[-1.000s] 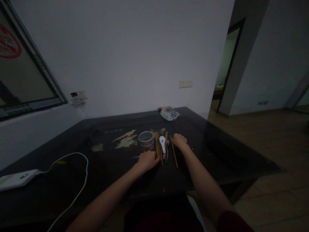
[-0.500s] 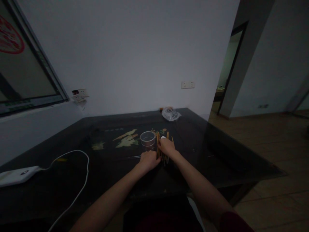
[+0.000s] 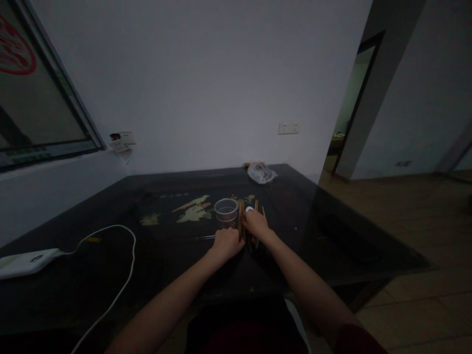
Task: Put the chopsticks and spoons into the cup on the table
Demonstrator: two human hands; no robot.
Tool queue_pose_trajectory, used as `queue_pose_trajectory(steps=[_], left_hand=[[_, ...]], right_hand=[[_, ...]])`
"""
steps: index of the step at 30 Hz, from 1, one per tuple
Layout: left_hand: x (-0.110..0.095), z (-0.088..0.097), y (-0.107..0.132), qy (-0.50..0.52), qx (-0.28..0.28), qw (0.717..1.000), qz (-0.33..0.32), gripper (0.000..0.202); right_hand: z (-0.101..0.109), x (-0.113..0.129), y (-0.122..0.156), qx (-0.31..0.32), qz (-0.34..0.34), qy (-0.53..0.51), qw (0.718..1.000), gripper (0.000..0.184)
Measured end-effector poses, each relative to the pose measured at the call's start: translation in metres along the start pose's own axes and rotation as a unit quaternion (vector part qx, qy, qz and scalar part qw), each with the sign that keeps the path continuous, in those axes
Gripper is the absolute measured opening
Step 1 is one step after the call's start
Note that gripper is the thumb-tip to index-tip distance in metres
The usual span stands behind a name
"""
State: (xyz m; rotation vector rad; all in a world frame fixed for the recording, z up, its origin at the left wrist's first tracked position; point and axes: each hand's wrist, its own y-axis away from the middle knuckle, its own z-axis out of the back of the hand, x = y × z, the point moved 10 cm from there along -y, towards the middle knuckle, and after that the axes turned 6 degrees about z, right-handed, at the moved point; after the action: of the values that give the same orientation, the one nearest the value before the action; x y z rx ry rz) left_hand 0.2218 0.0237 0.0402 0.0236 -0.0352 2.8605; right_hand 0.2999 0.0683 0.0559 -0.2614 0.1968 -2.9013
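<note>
On a dark table [image 3: 332, 231] lies a bundle of wooden chopsticks [image 3: 241, 219] with a white spoon [image 3: 250, 209] among them, just right of a clear plastic cup [image 3: 225, 211]. My left hand [image 3: 226, 243] rests with curled fingers at the near end of the chopsticks, touching them. My right hand [image 3: 256, 223] lies over the bundle from the right, fingers closed around the chopsticks and covering most of the spoon.
A white device [image 3: 25, 262] with a white cable [image 3: 118, 246] sits at the table's left. A crumpled plastic bag [image 3: 261, 173] lies at the far edge by the wall. Wall sockets [image 3: 288, 128] are behind. The floor and a doorway [image 3: 350, 108] open to the right.
My right hand slid left from a separate chopstick onto the bundle, gathering the chopsticks together over the spoon. My left hand stayed by the near ends.
</note>
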Motion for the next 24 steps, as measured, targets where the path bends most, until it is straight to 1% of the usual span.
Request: queue_pose_trajectory(steps=[4,14,18,20,24], left_hand=[[0.0,-0.001,-0.002,0.003,-0.006,1.0,0.0,0.046],[0.004,0.002,-0.006,0.021,-0.02,0.999,0.012,0.041],[0.008,0.004,-0.004,0.025,-0.009,0.999,0.029,0.04],[0.008,0.006,-0.002,0.025,-0.005,0.999,0.031,0.039],[0.009,0.01,0.003,0.025,0.002,0.999,0.032,0.039]], right_hand=[[0.0,0.003,0.0,0.0,0.007,0.008,1.0,0.026],[0.004,0.008,0.005,0.005,0.016,0.006,1.0,0.026],[0.002,0.008,0.004,0.0,0.021,0.003,1.0,0.027],[0.0,0.006,0.001,-0.006,0.015,0.001,1.0,0.028],[-0.006,-0.003,-0.003,-0.008,-0.021,-0.02,1.0,0.033]])
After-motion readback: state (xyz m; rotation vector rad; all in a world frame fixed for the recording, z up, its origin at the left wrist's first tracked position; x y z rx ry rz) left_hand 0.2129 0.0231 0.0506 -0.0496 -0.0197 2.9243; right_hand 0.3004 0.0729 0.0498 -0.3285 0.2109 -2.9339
